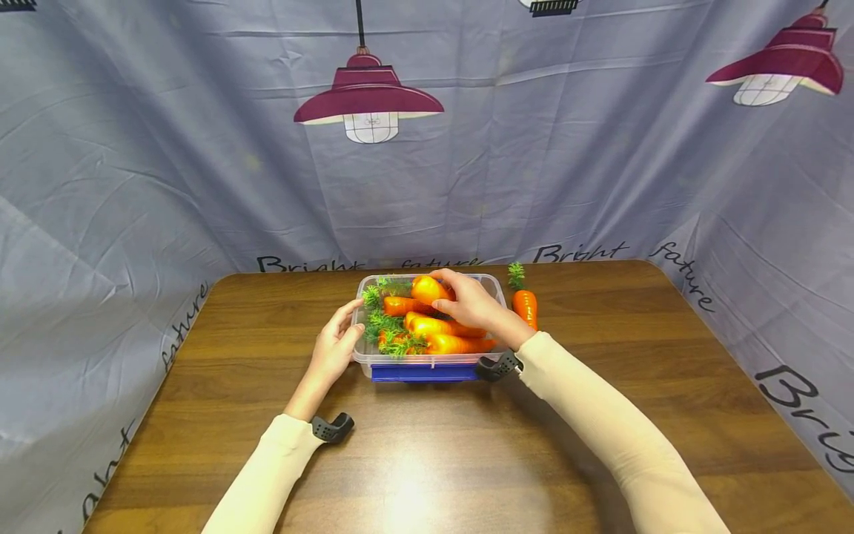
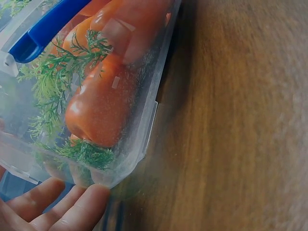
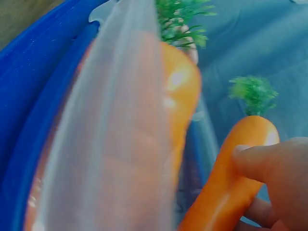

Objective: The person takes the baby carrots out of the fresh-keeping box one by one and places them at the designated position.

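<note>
A clear plastic box (image 1: 492,288) with a blue side clip (image 1: 423,372) holds several orange carrots (image 1: 454,344) with green leafy tops. My right hand (image 1: 467,300) pinches one carrot (image 3: 245,144) between thumb and fingers, at the box's far side. Its leafy top (image 3: 252,91) shows in the right wrist view. At the box's left end is my left hand (image 1: 331,347), its fingertips (image 2: 98,195) touching the outside of the wall near a corner. Another carrot (image 1: 525,305) lies on the table to the right of the box, partly hidden by my right forearm.
The box stands on a brown wooden table (image 1: 267,334), towards its back edge. A grey-blue curtain (image 1: 467,185) printed with lamps and lettering hangs behind and at both sides. Each wrist wears a black band (image 1: 332,428).
</note>
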Motion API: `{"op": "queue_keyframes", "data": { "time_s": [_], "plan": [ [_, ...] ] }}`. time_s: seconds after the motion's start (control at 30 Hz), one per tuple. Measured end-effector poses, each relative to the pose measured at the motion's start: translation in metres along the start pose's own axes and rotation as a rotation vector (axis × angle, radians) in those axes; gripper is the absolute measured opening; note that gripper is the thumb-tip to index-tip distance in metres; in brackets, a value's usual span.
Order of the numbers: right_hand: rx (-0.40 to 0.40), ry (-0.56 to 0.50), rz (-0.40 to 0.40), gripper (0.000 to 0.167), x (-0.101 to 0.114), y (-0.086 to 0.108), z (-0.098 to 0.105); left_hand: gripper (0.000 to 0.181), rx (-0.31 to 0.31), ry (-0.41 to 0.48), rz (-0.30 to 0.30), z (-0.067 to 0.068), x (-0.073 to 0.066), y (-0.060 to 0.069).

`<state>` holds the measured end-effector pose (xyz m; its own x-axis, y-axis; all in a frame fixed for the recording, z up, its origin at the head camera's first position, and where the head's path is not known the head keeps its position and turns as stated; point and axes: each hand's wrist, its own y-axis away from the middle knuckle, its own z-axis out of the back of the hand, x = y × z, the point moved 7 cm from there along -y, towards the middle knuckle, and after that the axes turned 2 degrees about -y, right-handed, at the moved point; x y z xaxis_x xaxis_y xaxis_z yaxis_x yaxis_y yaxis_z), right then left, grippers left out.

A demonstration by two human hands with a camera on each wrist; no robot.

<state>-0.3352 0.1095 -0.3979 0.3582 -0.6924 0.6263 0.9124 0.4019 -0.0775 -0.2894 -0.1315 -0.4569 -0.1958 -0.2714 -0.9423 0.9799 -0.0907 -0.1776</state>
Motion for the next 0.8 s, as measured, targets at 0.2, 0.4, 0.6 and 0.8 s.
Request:
{"op": "queue_keyframes", "data": {
  "time_s": [0.2, 0.4, 0.6, 0.8],
  "plan": [
    [-0.061, -0.144, -0.006, 0.053, 0.003, 0.009, 0.026, 0.048, 0.009, 0.009, 0.003, 0.0, 0.0, 0.001],
    [-0.164, -0.359, -0.091, 0.055, -0.012, 0.021, 0.06, 0.048, 0.011, 0.002, 0.001, 0.0, -0.001, 0.0],
    [-0.269, -0.566, -0.214, 0.061, -0.045, 0.044, 0.095, 0.047, 0.006, 0.004, 0.0, 0.001, -0.002, 0.001],
    [-0.29, -0.703, -0.274, 0.065, -0.078, 0.069, 0.109, 0.048, 0.014, 0.003, 0.005, 0.0, 0.0, 0.001]
  ]
}}
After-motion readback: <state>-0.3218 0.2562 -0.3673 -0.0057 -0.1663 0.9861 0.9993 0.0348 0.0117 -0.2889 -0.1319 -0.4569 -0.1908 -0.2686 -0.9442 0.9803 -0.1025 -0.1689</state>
